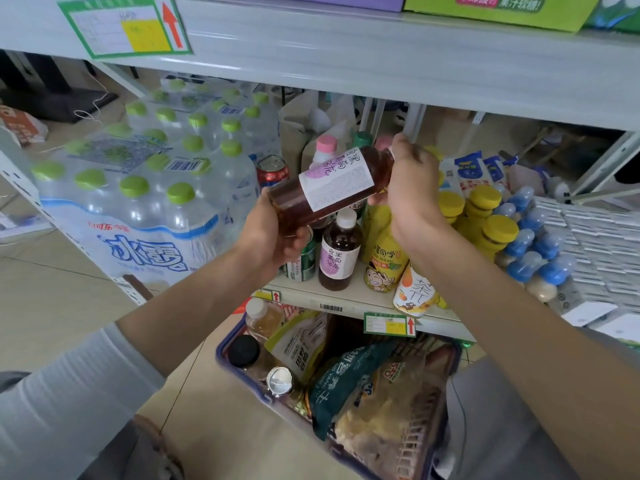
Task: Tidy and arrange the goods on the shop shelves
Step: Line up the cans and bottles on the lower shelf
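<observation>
Head view: our left hand [270, 233] grips the base of the bottle [337, 180], our right hand [412, 188] grips its cap end. The bottle is tilted, just above the shelf [356, 299].

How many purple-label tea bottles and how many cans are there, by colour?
Purple-label tea bottles: 2 (held tea bottle, shelf tea bottle)
Red can: 1
Green can: 1
Total: 4

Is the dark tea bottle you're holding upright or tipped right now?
Tipped. The dark tea bottle lies slanted, its base low in the left hand, its neck end higher in the right hand.
</observation>
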Tool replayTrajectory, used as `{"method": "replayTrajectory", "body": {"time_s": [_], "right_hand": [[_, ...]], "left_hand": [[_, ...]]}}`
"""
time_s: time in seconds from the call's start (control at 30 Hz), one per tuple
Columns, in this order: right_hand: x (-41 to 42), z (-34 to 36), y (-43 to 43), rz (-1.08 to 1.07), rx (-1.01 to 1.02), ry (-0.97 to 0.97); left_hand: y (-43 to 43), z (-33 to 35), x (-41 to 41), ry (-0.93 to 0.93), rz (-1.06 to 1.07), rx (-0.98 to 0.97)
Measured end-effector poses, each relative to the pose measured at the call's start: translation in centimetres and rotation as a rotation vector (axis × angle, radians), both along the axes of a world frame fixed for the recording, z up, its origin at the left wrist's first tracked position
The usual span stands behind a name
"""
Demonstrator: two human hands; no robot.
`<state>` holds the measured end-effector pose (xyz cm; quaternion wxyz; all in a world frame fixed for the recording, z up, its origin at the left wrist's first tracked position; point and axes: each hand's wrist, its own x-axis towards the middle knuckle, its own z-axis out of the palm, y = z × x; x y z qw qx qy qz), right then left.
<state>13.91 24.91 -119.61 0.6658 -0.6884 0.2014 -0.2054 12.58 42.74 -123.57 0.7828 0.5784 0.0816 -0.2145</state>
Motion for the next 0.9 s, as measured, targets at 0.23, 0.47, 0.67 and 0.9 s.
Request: {"method": "replayTrajectory", "body": {"time_s": [0.23, 0.47, 0.67, 0.9], "right_hand": [[0.4, 0.3, -0.6, 0.099, -0.009, 0.101], [0.4, 0.8, -0.1, 0.134, -0.186, 0.036], [0.2, 1.0, -0.1, 0.123, -0.255, 0.029], [-0.3, 0.9, 0.4, 0.207, -0.22, 0.057]], "left_hand": [[1.2, -1.3, 1.4, 0.037, 0.047, 0.061], [1.2, -0.3, 0.0, -0.275, 0.194, 0.171], [1.4, 0.4, -1.2, -0.559, 0.242, 0.219], [1.8, 0.4, -1.0, -0.496, 0.311, 0.213]]}}
